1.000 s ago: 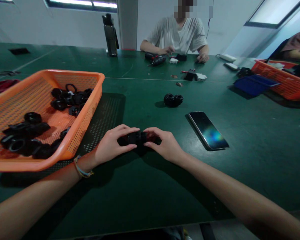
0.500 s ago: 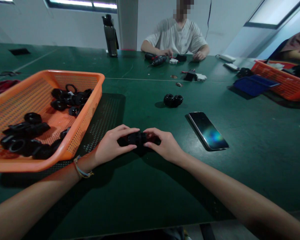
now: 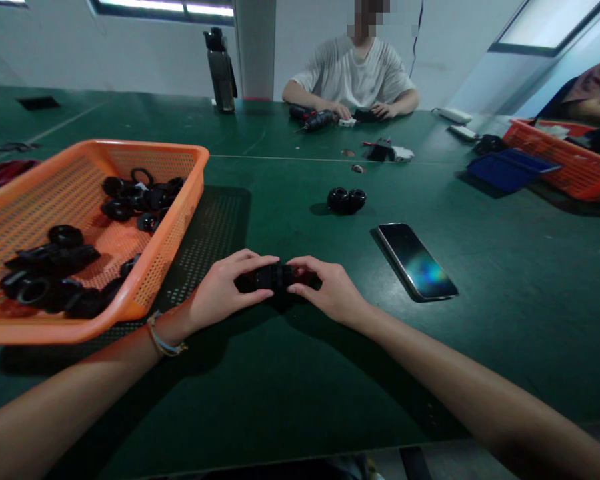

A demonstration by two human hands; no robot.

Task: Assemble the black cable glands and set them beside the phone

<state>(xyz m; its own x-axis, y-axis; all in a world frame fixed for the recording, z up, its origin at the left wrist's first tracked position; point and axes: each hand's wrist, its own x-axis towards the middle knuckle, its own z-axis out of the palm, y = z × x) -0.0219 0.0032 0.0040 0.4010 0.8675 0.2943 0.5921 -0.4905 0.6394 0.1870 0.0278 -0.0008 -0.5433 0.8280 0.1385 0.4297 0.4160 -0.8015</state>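
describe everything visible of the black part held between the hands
The black part looks plastic and roughly cylindrical, with what seem to be raised rings near its middle. It is held sideways, the left hand on its left end, the right hand on its right. They partly hide it, and whether it touches the green table is unclear.

Black part [image 3: 274,276] between left hand [image 3: 224,287] and right hand [image 3: 336,292], orange basket [image 3: 180,230] to the left

On your green desk [image 3: 520,327] lies a glossy black rectangular smartphone [image 3: 417,262]; farther off stands a tall dark bottle [image 3: 221,75].
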